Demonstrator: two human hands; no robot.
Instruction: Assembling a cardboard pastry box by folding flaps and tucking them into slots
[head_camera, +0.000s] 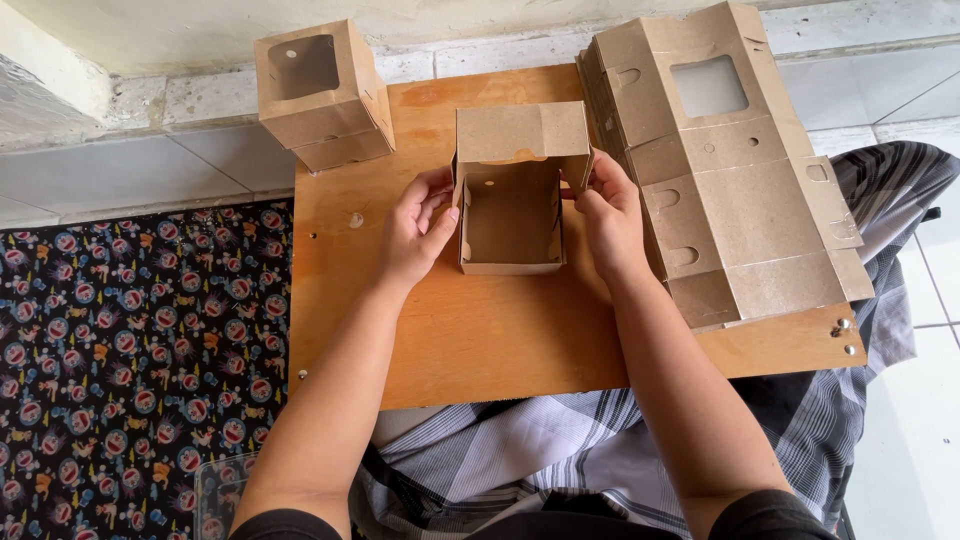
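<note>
A brown cardboard box (512, 225) stands open on a wooden board (500, 340), its lid flap raised at the back. My left hand (415, 230) grips the box's left wall, thumb along the edge. My right hand (605, 210) holds the right wall and side flap near the lid. The inside of the box looks hollow.
Flat unfolded box blanks with a window cutout (730, 160) are stacked on the board's right. A finished closed box with a window (322, 90) stands at the back left. A patterned cloth (130, 350) lies on the left, a plaid cloth (520, 450) over my lap, white floor tiles around.
</note>
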